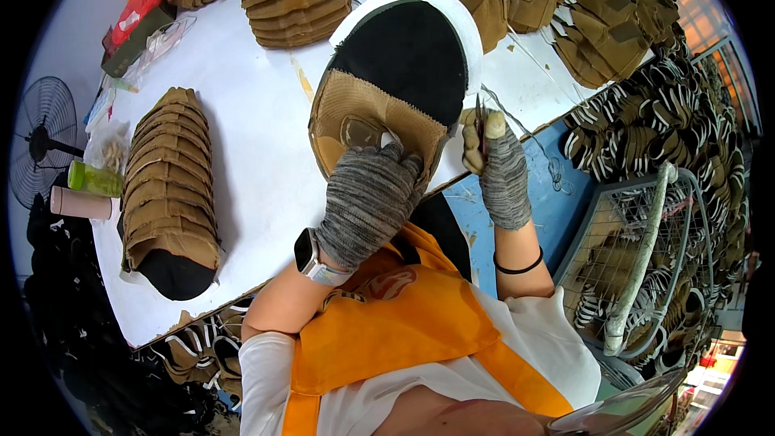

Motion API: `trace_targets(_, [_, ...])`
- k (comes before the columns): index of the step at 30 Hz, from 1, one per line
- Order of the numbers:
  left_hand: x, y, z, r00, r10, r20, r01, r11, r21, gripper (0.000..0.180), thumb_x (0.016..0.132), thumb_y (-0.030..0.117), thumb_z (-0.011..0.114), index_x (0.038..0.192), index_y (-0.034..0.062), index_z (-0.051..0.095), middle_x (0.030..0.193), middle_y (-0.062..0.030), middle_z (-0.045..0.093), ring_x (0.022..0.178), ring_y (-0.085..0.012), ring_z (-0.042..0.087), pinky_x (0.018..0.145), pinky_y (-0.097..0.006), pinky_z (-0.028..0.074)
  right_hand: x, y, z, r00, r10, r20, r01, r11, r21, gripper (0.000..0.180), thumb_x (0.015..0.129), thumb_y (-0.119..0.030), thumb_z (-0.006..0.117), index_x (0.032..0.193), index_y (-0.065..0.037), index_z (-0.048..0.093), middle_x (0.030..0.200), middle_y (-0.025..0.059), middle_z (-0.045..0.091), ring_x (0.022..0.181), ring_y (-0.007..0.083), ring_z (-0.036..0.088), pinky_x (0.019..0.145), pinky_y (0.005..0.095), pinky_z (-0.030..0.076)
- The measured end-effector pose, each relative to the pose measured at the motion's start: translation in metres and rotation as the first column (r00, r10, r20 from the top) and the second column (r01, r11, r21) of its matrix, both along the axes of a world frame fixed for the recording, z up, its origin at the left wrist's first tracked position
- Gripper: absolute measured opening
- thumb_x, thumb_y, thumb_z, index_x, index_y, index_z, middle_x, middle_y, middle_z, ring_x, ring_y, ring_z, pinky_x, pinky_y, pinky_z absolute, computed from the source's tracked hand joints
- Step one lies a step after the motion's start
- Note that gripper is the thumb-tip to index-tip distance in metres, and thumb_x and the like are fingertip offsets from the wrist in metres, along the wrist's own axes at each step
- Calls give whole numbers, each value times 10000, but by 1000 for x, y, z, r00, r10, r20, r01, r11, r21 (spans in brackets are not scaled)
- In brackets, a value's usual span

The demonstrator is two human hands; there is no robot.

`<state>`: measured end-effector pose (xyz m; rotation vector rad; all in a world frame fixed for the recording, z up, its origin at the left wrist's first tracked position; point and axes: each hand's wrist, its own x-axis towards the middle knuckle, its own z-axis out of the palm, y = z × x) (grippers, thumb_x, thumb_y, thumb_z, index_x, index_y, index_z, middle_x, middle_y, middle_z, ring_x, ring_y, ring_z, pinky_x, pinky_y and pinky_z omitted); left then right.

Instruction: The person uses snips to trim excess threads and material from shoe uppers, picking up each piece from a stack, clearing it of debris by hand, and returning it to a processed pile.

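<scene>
My left hand point(367, 202), in a grey knitted glove, grips the lower part of a brown-and-black slipper upper point(387, 105). The piece has a brown textured section with a stitched patch, a black section above and a white band around its far edge. To its right, my right hand point(499, 157) is closed around a small pair of snips point(481, 117), whose blades point away from me, near the piece's edge. Pale coverings show on that hand's fingertips. The left fingertips are partly hidden in the brown fabric.
On the white table point(258, 113) lie a long row of nested brown uppers point(169, 178), another stack point(295, 0) and loose brown pieces point(601, 32). A wire basket point(638, 250) stands at right beside heaped pieces. A fan point(40, 141), green cup point(95, 178) and pink cup point(81, 203) are at left.
</scene>
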<state>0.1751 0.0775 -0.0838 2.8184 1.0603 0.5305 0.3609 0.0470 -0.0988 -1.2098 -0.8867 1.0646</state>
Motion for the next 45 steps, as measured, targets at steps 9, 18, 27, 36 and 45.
trace_targets(9, [1, 1, -2, 999, 5, 35, -4, 999, -44, 241, 834, 266, 605, 855, 32, 662, 789, -132, 611, 759, -280, 596, 706, -379, 475, -8, 19, 7, 987, -39, -153, 57, 992, 114, 459, 919, -493, 476, 909, -41, 558, 629, -35, 427, 455, 43, 309, 412, 192, 274])
trace_targets(18, [-1, 1, 1, 997, 10, 74, -8, 1000, -28, 274, 819, 282, 627, 846, 12, 670, 847, -155, 616, 805, -298, 602, 725, -374, 484, -2, 25, -8, 863, 98, -496, 26, 971, 237, 467, 918, -475, 496, 960, -14, 561, 644, -34, 438, 471, 33, 324, 431, 180, 287])
trace_targets(27, [-66, 40, -5, 475, 537, 697, 395, 578, -714, 670, 763, 343, 735, 1261, 3, 444, 1142, -108, 576, 1016, -196, 568, 911, -313, 449, 71, 14, -24, 519, -317, 794, 264, 943, 203, 356, 811, -202, 712, 1105, -31, 610, 898, 57, 622, 793, 130, 563, 738, 264, 478])
trace_targets(36, [-70, 50, -29, -73, 638, 766, 845, 448, -293, 793, 724, 252, 718, 1360, 0, 318, 1302, -162, 463, 1210, -296, 454, 1029, -419, 376, -6, 14, -42, 971, 172, -166, -187, 979, -77, 589, 856, -422, 621, 1274, -28, 491, 925, 55, 648, 482, 33, 403, 450, 188, 354])
trace_targets(45, [-86, 51, -63, -77, 729, 680, 987, 152, -51, 739, 729, 250, 677, 1342, -8, 354, 1272, -195, 497, 1148, -326, 511, 964, -444, 446, -40, 46, -45, 792, 406, -456, -402, 909, 112, 625, 811, -446, 661, 1230, -27, 465, 966, 68, 563, 825, 149, 538, 679, 287, 462])
